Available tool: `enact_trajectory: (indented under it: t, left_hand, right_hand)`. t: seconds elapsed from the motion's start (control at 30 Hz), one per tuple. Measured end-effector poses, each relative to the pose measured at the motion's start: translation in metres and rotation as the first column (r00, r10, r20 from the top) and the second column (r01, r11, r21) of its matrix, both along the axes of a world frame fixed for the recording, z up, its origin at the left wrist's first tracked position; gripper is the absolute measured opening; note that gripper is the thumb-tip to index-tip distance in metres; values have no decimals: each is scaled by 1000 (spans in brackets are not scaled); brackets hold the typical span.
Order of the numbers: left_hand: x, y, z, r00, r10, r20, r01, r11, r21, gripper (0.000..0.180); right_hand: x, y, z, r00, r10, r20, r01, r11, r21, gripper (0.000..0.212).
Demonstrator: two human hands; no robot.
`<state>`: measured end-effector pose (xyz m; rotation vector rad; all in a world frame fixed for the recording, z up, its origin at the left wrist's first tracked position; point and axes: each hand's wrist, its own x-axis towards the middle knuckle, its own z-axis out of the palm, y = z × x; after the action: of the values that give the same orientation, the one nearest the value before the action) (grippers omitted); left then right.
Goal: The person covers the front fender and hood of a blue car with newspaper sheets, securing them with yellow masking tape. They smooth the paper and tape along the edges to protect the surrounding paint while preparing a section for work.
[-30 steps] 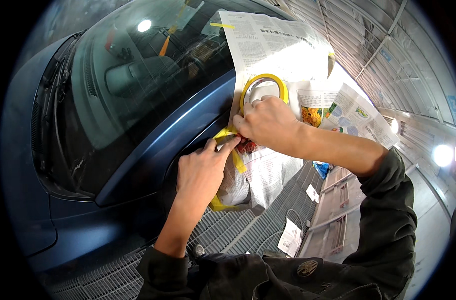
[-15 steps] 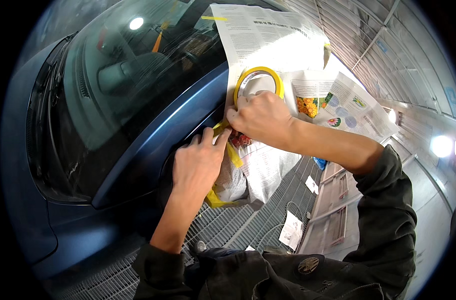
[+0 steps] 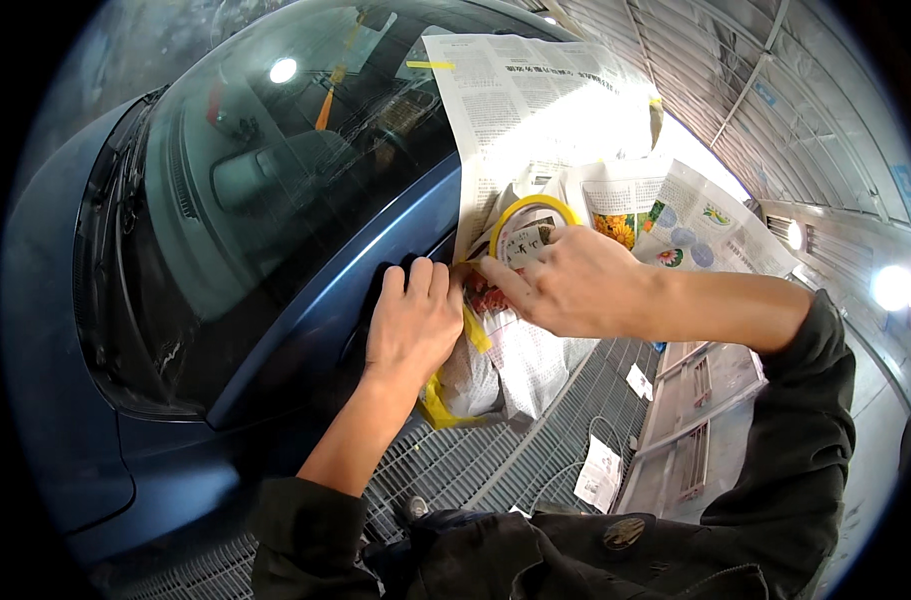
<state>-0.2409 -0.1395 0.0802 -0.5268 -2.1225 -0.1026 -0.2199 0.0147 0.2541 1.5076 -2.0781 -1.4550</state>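
A roll of yellow masking tape (image 3: 535, 202) is held edge-up in my right hand (image 3: 593, 282), whose fingers close on its lower side. The right thumb and index finger reach toward a short bit of tape near the paper's edge. My left hand (image 3: 415, 318) rests against the blue car's side beside the covered mirror, its fingers bent and close together; whatever lies under its fingertips is hidden. Newspaper (image 3: 495, 110) hangs over the side window area. More newspaper (image 3: 535, 365), edged with yellow tape strips (image 3: 475, 328), wraps the bulky shape just below my hands.
The car's windshield (image 3: 245, 220) and blue front pillar (image 3: 345, 255) lie to the left. Underfoot is a metal grating floor (image 3: 515, 465) with a paper sheet (image 3: 599, 473) and a thin hose on it. Wall panels (image 3: 700, 405) and bright lamps (image 3: 891, 288) stand at the right.
My right hand has shifted right and down with the tape roll, turning so more of the roll's inside shows. My left fingers have drawn closer together. The view has also moved slightly.
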Motion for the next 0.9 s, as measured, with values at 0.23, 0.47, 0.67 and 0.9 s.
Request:
enact_trajectory:
  t: [0.23,0.47,0.67,0.9]
  left_hand:
    - [-1,1,1,1000,29,-6,-29,1000,-2,40]
    - [2,-3,2,998,61,-21,-62,997,-45,34]
    - [-1,-4,-1,1000,17,-13,-17,1000,10,37]
    - [-17,-12,30,992,-18,-122,14,999,-28,36]
  right_hand:
    - [-25,-18,36,915,-275,-296,288,958,-2,38]
    - [-38,-20,30,944,-192,-268,146,972,-184,28]
    - [-54,-27,28,940,-191,-283,154,977,-149,25]
    - [-66,-22,25,954,-153,-257,113,980,-165,23]
